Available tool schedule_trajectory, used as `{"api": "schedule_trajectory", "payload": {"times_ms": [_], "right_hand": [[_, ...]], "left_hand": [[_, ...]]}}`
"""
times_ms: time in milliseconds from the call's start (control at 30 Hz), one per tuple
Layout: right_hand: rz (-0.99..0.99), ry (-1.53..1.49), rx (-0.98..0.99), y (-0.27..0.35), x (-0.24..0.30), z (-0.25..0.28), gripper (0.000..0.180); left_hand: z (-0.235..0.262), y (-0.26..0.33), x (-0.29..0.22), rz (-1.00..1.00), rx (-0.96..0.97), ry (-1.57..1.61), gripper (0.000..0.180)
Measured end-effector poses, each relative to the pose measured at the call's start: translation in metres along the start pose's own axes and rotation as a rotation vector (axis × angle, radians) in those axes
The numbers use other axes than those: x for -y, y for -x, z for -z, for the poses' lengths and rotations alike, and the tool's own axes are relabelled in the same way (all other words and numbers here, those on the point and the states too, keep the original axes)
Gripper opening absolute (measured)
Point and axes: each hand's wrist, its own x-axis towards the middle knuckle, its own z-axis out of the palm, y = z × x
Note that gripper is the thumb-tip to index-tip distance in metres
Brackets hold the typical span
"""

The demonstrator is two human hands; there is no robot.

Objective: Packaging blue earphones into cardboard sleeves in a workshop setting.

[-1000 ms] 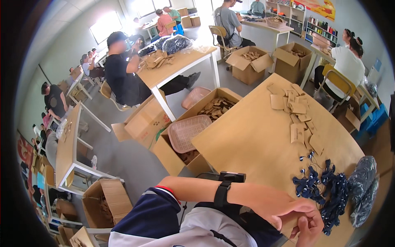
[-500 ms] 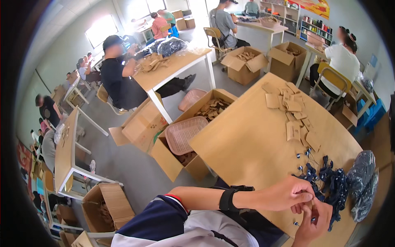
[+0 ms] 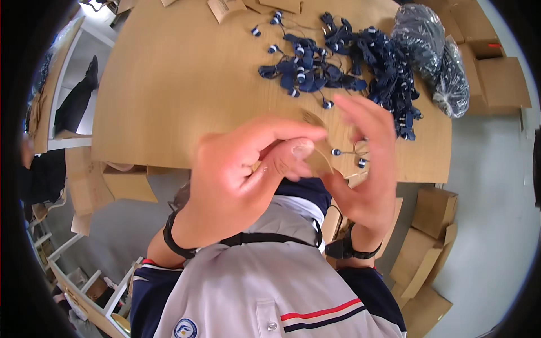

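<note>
My left hand [image 3: 242,163] is closed in a pinch, thumb against index finger, on a small brown kraft paper packet [image 3: 323,162], mostly hidden behind the fingers. To its right is my right hand [image 3: 372,160], slightly blurred, with fingers stretched up and apart from the thumb. That thumb is close to the packet's edge; whether it touches cannot be seen. Beyond both hands lie dark blue wired earphones [image 3: 307,65], with a denser heap of bundled earphones [image 3: 389,70] to the right. Two loose earbuds [image 3: 360,163] rest by my right hand.
Flat kraft packets [image 3: 225,8] lie at the table's far edge. Clear plastic bags with dark contents [image 3: 420,39] sit at the right of the wooden table [image 3: 169,84]. Cardboard boxes [image 3: 417,259] stand on the floor at right. Another person's leg [image 3: 79,101] shows at left.
My view has tipped down towards the table and my shirt. Both hands, close together before, have separated; the right hand's fingers have spread while the left keeps its pinch.
</note>
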Motion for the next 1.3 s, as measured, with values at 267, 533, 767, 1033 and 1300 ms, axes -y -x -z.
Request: {"api": "schedule_trajectory", "payload": {"times_ms": [267,533,767,1033,1300], "right_hand": [[-0.289,-0.391,0.482,0.045,-0.020,0.020,0.035],[-0.637,-1.105,1.181,0.039,-0.029,0.000,0.072],[-0.919,-1.315,0.558,0.060,-0.011,0.013,0.075],[-0.738,-1.550,-0.137,0.066,0.021,0.017,0.056],[-0.331,0.377,-1.020,0.116,-0.051,0.129,0.042]], "left_hand": [[0.002,-0.004,-0.012,0.558,0.534,0.149,0.029],[0.004,-0.037,0.021,0.082,0.969,0.140,0.013],[0.001,-0.020,0.017,-0.238,0.524,-0.074,0.029],[-0.022,-0.035,0.021,-0.814,0.454,-0.288,0.060],[0.014,-0.105,0.015,-0.497,0.242,-0.773,0.074]]}}
